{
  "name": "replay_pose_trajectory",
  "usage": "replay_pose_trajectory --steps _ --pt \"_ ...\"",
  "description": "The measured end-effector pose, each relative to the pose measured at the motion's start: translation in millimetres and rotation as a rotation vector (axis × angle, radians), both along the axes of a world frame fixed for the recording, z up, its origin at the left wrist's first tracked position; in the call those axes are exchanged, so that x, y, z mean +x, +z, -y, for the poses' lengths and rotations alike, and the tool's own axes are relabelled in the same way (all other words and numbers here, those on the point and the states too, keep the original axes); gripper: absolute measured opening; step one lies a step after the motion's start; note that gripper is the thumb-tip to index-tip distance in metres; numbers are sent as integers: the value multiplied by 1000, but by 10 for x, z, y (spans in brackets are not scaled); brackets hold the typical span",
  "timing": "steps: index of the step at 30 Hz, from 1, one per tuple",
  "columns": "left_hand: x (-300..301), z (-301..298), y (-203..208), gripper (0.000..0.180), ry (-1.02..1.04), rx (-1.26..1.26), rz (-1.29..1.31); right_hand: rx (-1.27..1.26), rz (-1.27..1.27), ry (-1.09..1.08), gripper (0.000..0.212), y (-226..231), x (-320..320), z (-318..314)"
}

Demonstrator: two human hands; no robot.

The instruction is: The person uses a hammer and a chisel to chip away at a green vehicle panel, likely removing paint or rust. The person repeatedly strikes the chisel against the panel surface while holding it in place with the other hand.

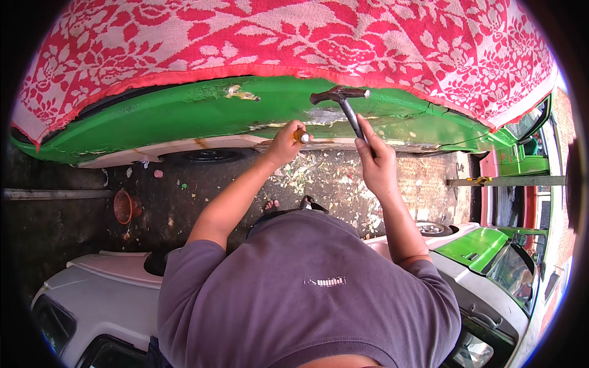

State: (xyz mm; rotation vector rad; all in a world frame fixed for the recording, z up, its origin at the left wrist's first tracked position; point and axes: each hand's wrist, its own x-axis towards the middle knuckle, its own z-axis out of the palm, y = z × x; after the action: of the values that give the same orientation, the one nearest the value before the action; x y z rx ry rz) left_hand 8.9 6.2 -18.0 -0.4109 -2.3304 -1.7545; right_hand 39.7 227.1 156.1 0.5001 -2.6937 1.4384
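My right hand (378,161) is closed round the handle of a hammer (351,110), its head raised and turned sideways in front of the green car body panel (184,114). In my left hand (283,145) is an amber-handled tool (300,136) with a round metal end facing up. Its other end is hidden by my fist, so I cannot tell its kind. Both hands are held by the panel's lower part, where paint is chipped and bare metal shows. The hammer head is apart from the amber handle.
A red-and-white floral cloth (294,37) covers the upper part of the green car. An orange-brown bucket (124,207) lies at left on the ground, which is littered with paint flakes. Behind me stands a white-and-green vehicle (104,306). A metal bar (521,181) juts in from the right.
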Motion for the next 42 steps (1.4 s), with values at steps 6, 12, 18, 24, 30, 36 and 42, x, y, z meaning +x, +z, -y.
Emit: replay_pose_trajectory --steps 6,12,18,24,30,36,42 --pt "328 -89 -187 34 -183 -291 -399 -116 170 -74 44 -186 5 -144" --pt "144 8 45 29 -100 -125 -292 -140 263 -96 42 -227 21 -208" --pt "-63 301 213 21 -83 323 7 -178 263 -81 44 -204 -21 -204" --pt "-216 566 163 12 -127 502 31 -207 285 -66 45 -232 -23 -171" --pt "-220 532 144 11 -141 630 22 -232 369 -70 44 -238 23 -138" --pt "-235 518 136 10 -150 599 31 -237 354 -76 44 -253 46 -139" --pt "-222 522 116 9 -146 574 57 -239 350 -92 44 -233 64 -141"
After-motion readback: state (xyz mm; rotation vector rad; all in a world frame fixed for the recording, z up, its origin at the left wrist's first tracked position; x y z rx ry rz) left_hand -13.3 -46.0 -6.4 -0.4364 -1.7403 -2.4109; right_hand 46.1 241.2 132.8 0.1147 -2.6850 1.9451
